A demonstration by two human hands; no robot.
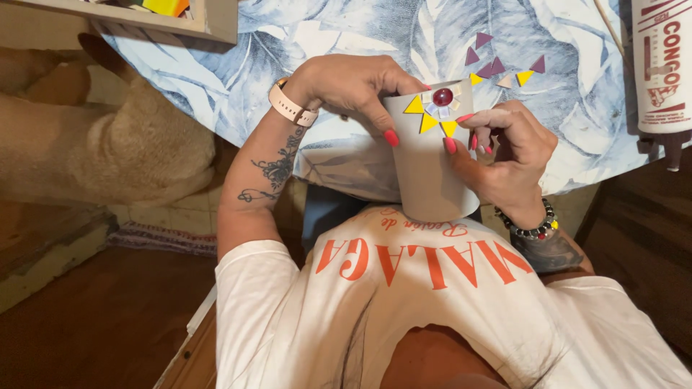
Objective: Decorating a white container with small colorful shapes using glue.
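Note:
A plain grey cylinder-shaped cup (425,176) rests tilted against my chest, its far end at the table edge. My left hand (353,86) grips its upper end, thumb pressed on its side. My right hand (504,155) holds the other side, thumb and fingertips touching yellow triangle pieces (430,115) stuck on it around a round red gem (442,96). Loose purple and yellow triangles (504,68) lie on the table beyond my right hand.
The round table carries a blue-and-white leaf-print cloth (346,32). A white tube with red print (663,65) lies at the right edge. A wooden tray (180,18) sits top left. A tan dog (122,151) lies on the floor at left.

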